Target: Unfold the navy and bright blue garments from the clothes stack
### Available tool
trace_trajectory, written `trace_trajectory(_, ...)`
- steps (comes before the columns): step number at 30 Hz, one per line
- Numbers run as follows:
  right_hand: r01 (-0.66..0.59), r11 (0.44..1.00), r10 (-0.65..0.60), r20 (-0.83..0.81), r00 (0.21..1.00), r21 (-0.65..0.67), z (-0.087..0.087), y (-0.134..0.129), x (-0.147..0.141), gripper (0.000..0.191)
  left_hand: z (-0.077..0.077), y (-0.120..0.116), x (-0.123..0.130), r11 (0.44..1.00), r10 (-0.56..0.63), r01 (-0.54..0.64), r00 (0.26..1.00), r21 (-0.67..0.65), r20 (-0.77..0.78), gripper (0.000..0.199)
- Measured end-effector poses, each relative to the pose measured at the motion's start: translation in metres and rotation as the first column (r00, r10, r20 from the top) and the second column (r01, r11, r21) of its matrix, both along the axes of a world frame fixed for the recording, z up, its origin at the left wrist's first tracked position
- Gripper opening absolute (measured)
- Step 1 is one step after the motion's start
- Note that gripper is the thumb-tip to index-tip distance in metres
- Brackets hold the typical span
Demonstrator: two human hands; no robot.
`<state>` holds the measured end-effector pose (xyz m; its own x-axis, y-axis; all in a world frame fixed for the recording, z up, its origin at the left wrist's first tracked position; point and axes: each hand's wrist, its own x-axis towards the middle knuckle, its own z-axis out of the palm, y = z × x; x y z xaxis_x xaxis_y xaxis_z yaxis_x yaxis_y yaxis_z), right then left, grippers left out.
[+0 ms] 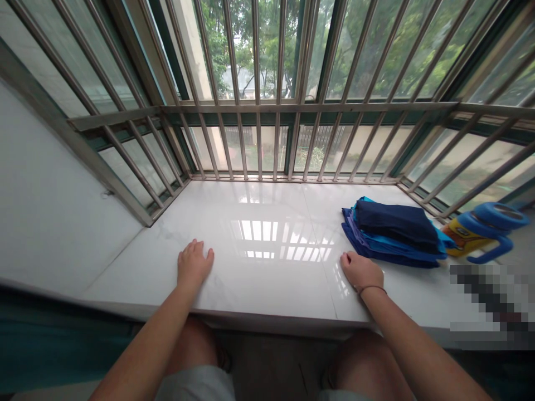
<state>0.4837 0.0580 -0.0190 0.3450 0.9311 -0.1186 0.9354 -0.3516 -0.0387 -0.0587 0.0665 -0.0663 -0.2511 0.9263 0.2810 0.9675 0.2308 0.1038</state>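
White sill (267, 245), flat hands, folded clothes (393, 231)

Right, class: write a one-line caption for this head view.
Both hands, left and right, rest on a white sill beside folded blue cloths.

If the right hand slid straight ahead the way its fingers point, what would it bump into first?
Probably the stack of folded blue cloths. The right hand rests flat on the white sill, fingers pointing forward and slightly left, so it would likely catch the stack's near-left corner, though it might just slip past.
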Motion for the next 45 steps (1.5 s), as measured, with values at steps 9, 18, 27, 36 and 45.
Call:
trace_trajectory(9, -0.003, 1.0, 0.003, -0.007, 1.0, -0.003, 0.0003, 0.0007, 0.0008, 0.052, -0.0005, 0.0, 0.0002, 1.0, 0.001, -0.001, 1.0, 0.007, 0.008, 0.056)
trace_trajectory(18, -0.001, 1.0, 0.001, 0.002, 1.0, -0.008, 0.0015, 0.0002, 0.0004, 0.051, -0.0001, -0.0001, 0.0004, 1.0, 0.0, 0.0, 1.0, 0.009, -0.009, 0.056)
trace_trajectory(27, 0.001, 1.0, 0.0, 0.014, 1.0, -0.022, 0.0044, -0.0002, -0.0018, 0.052, 0.0012, -0.0008, 0.0008, 1.0, 0.002, -0.002, 1.0, 0.012, 0.001, 0.055)
trace_trajectory(36, -0.004, 1.0, 0.004, 0.023, 1.0, -0.018, 0.0039, -0.0006, -0.001, 0.052, 0.0038, -0.0015, 0.0026, 1.0, 0.008, -0.008, 1.0, -0.001, -0.002, 0.056)
trace_trajectory(45, -0.002, 1.0, 0.002, 0.016, 1.0, -0.016, 0.005, -0.0003, -0.0018, 0.051, 0.0029, -0.001, 0.0026, 1.0, 0.005, -0.005, 1.0, 0.005, -0.003, 0.056)
